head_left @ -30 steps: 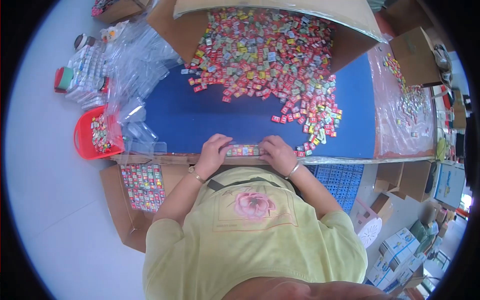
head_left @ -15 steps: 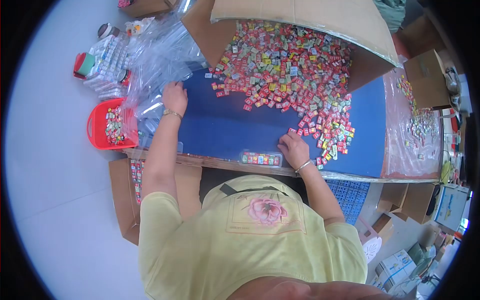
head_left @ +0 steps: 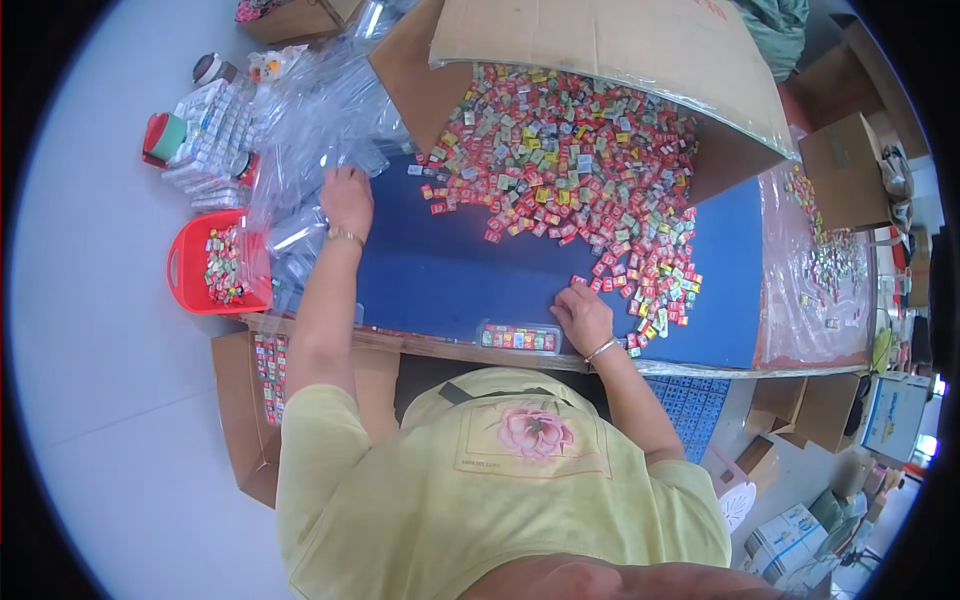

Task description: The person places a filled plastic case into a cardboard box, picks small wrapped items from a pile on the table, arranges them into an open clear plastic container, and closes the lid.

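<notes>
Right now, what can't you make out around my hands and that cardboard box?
All in the head view:
- Whether the left hand grips the clear plastic packaging: blurred fingertips.
- What lies under the right hand: its curled fingers hide it.
- Print on the small multicoloured pieces: too small.
- The far end of their pile: the brown cardboard box covers it.

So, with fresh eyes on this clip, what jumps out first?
Probably the big heap of small, bright pieces, mostly red, spilling from the mouth of a large box onto the blue tabletop. Next, the red tub at the far left and the tangle of clear plastic above it, with the left hand at its edge. The right hand is beside a small filled tray.
</notes>
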The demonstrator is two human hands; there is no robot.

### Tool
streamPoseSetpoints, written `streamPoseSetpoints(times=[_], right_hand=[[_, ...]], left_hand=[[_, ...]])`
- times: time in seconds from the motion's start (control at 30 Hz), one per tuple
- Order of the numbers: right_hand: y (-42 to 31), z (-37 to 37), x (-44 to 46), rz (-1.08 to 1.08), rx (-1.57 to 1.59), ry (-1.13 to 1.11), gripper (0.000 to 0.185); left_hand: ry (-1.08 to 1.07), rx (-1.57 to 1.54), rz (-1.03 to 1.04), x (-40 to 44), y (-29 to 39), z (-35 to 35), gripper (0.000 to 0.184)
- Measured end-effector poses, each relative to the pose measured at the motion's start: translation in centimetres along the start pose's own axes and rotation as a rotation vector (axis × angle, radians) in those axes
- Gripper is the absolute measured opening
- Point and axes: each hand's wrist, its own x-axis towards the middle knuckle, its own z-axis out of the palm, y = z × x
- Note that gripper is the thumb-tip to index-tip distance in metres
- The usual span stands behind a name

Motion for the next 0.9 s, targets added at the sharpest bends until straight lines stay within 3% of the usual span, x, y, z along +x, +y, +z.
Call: streamPoseSetpoints(times=[0.1, 0.17, 0.33, 0.4, 0.5, 0.57, 0.67, 0.7, 0.8, 0.9], right_hand=[[-0.1, -0.1, -0.3, -0.002, 0.005, 0.021, 0.014], [-0.5, -0.3, -0.4, -0.029, 0.0, 0.024, 0.013], [-2.2, -1.9, 3.6, -0.019, 0.048, -0.046, 0.013], [-2.2, -1.6, 6.8, -0.114, 0.114, 0.103, 0.015], [-1.4, 0.7, 10.9, -0.265, 0.072, 0.232, 0.02], [-1.9, 1.7, 12.6, -0.243, 0.007, 0.205, 0.021], [-2.2, 2.7, 13.3, -0.196, -0.12, 0.148, 0.022], [-2.0, 2.9, 13.3, -0.195, -0.132, 0.151, 0.024], [-0.9, 2.9, 13.2, -0.194, -0.174, 0.157, 0.027], [0.5, 3.0, 13.1, -0.145, -0.138, 0.052, 0.033]], left_hand=[[0.243, -0.103, 0.015, -3.1, 3.2, -2.9, 0.006], [0.244, -0.233, -0.014, -6.6, 6.1, -5.5, 0.007], [0.027, -0.535, 0.082, -15.6, 11.2, -8.1, 0.011], [-0.27, -0.701, 0.191, -17.2, 11.2, -7.7, 0.015], [-0.308, -0.741, 0.301, -15.9, 10.7, -9.1, 0.023], [-0.329, -0.759, 0.355, -15.1, 11.2, -9.9, 0.028], [-0.441, -0.655, 0.026, -13.7, 13.8, -10.2, 0.039], [-0.437, -0.658, 0.028, -13.5, 13.6, -9.9, 0.039], [-0.468, -0.696, 0.309, -13.0, 13.4, -8.0, 0.045], [-0.487, -0.74, 0.462, -12.4, 13.6, -6.6, 0.043]])
